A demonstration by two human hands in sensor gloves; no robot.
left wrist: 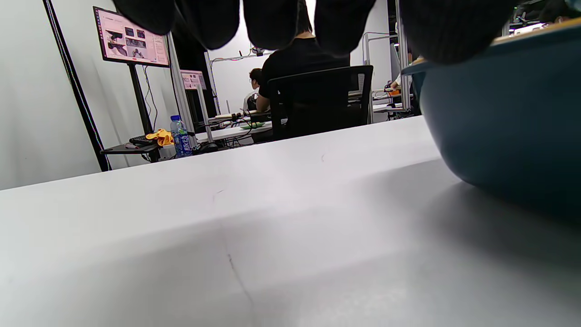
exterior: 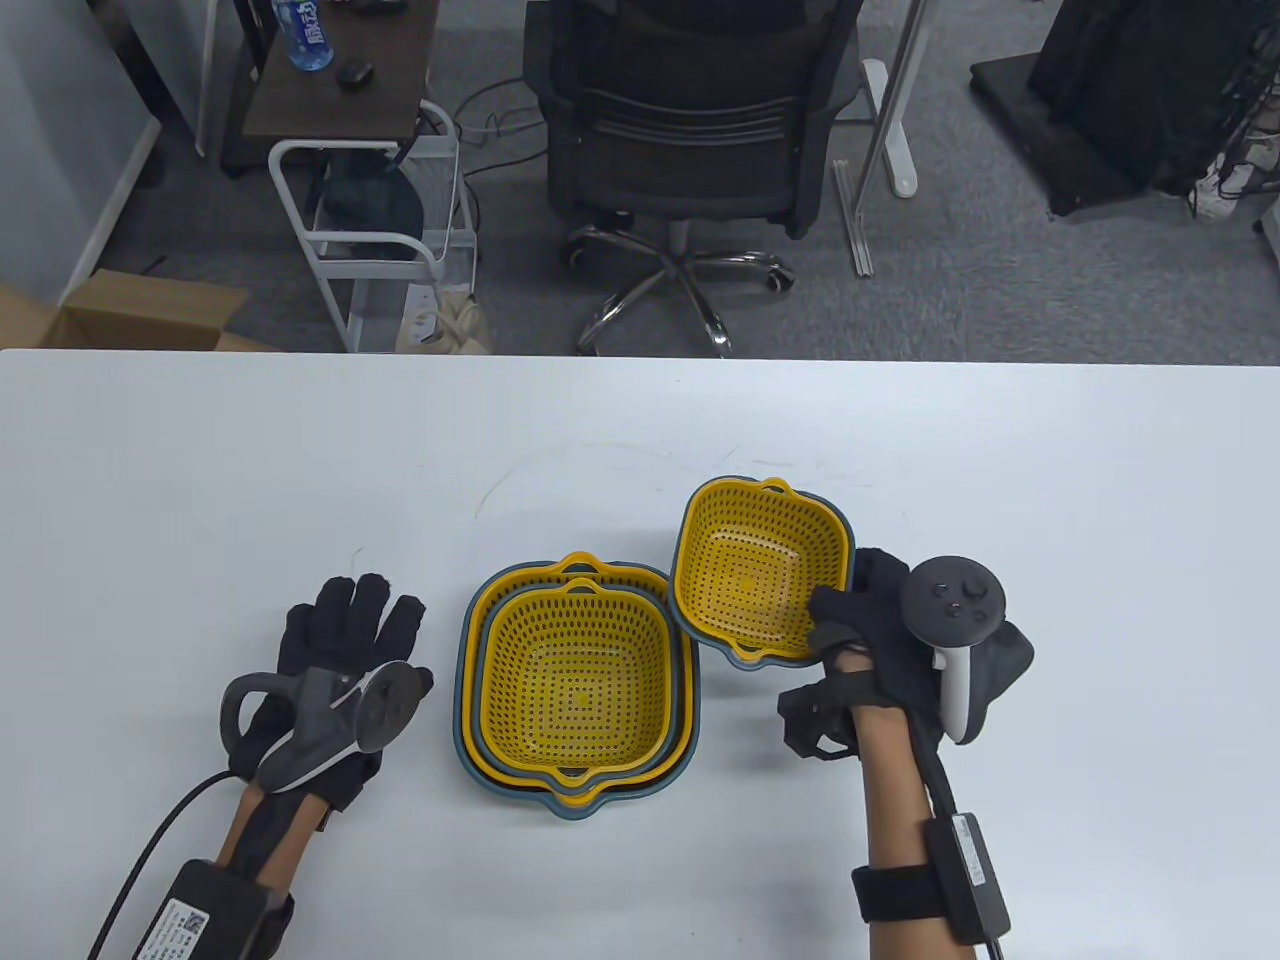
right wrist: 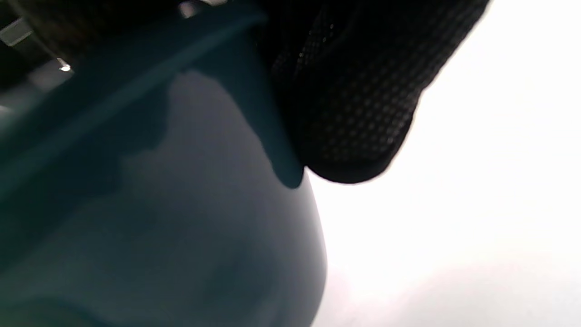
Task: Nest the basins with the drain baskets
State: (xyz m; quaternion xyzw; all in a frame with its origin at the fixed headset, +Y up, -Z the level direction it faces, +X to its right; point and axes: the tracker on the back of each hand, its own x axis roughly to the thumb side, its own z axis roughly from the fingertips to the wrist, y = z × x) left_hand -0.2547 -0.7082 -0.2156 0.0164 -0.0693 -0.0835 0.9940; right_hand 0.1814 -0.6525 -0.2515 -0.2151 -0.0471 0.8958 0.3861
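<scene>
— Baskets first: where are they placed?

— Two yellow drain baskets are seen nested with blue-grey basins in a stack (exterior: 578, 680) at the middle of the white table (exterior: 200, 470). A third, smaller yellow basket (exterior: 760, 575) is seated in its own blue basin (right wrist: 181, 227), just to the right of the stack and tilted, with its near edge raised above the stack's rim.

— How is the right hand engaged?

— The smaller set is gripped at its near right rim by the right hand (exterior: 880, 650); the thumb is laid inside over the yellow mesh, and a gloved finger (right wrist: 354, 113) is pressed against the basin's outer wall in the right wrist view.

— And the left hand?

— The left hand (exterior: 330, 670) is laid on the table to the left of the stack, apart from it, fingers spread and extended, with nothing held. The outer basin wall (left wrist: 508, 118) is seen close by in the left wrist view.

— Anything beyond the table?

— A black office chair (exterior: 690, 110) and a white wire cart (exterior: 370, 240) are seen on the floor behind.
</scene>
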